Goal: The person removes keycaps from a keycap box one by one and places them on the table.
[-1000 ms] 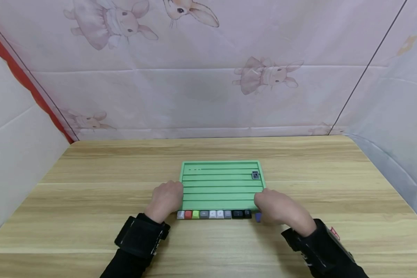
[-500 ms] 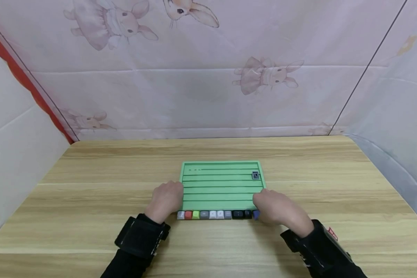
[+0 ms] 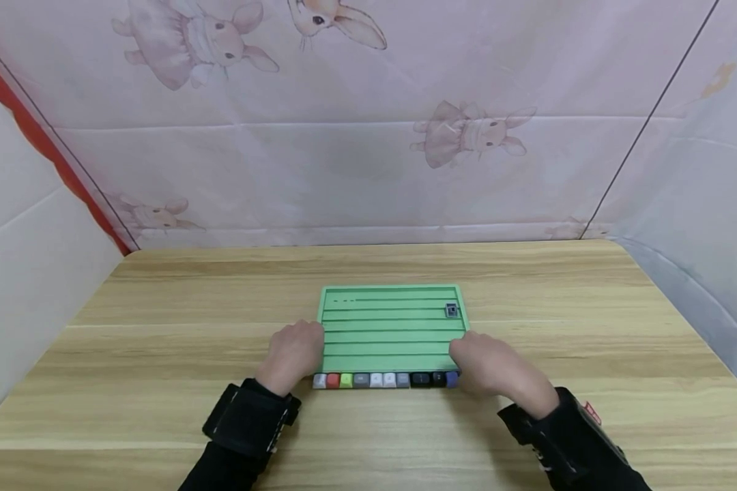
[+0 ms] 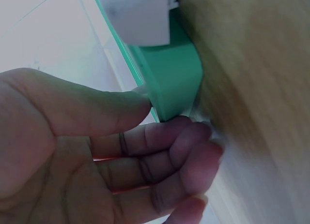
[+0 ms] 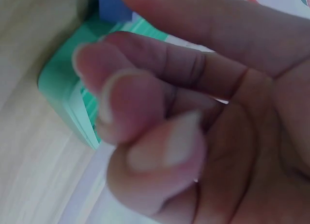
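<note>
A green ridged tray (image 3: 393, 335) lies on the wooden table. Along its near edge runs a row of several keycaps (image 3: 376, 380) in white, red, yellow-green, grey and black. At the row's right end sits a blue keycap (image 3: 452, 380), touched by the thumb of my right hand (image 3: 497, 368). That hand's other fingers curl beside the tray's corner in the right wrist view. My left hand (image 3: 291, 354) grips the tray's left side, its thumb at the rim and its fingers bent by the corner. Just above that thumb in the left wrist view is a white keycap (image 4: 145, 21).
Inside the tray, near its upper right corner, lies a small dark square piece (image 3: 452, 310). The wooden table (image 3: 160, 354) stretches around the tray. A rabbit-printed cloth (image 3: 368, 157) hangs behind the table, with pale cloth at both sides.
The blue keycap has moved up and slightly left, into line with the row. My right hand shifted slightly left, then back right. My left hand has stayed in place.
</note>
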